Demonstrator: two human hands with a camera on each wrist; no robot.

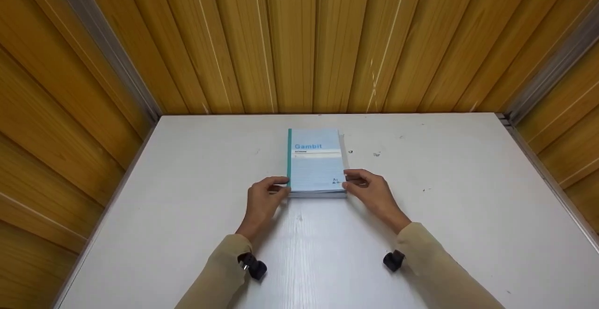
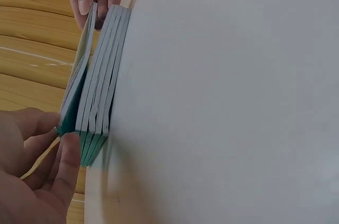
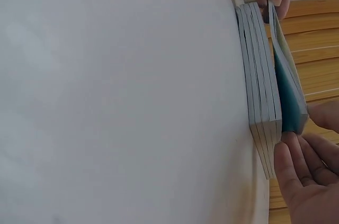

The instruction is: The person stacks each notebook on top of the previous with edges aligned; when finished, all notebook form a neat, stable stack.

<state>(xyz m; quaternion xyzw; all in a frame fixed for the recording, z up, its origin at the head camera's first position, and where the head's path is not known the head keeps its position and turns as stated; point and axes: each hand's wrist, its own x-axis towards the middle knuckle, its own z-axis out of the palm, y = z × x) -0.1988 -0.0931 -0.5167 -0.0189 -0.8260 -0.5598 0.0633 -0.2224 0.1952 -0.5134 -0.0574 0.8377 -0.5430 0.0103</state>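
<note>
A light blue notebook (image 1: 316,168) with a teal spine and "Gambit" on its cover tops a stack of several notebooks (image 2: 103,70). Its near edge is tilted up, and the wrist views show a wedge-shaped gap beneath it. My left hand (image 1: 264,200) grips the near left corner at the teal spine. Opposite it, my right hand (image 1: 374,196) pinches the near right corner. In the right wrist view the lifted notebook (image 3: 290,70) bows slightly above the stacked notebooks (image 3: 259,65), whose pale page edges face the camera.
The stack stands on a white table (image 1: 196,168) with small dark scuffs right of it. Wood-look panel walls (image 1: 290,42) rise behind the table and at both sides. Dark wrist cameras (image 1: 394,261) are worn at the sleeve cuffs.
</note>
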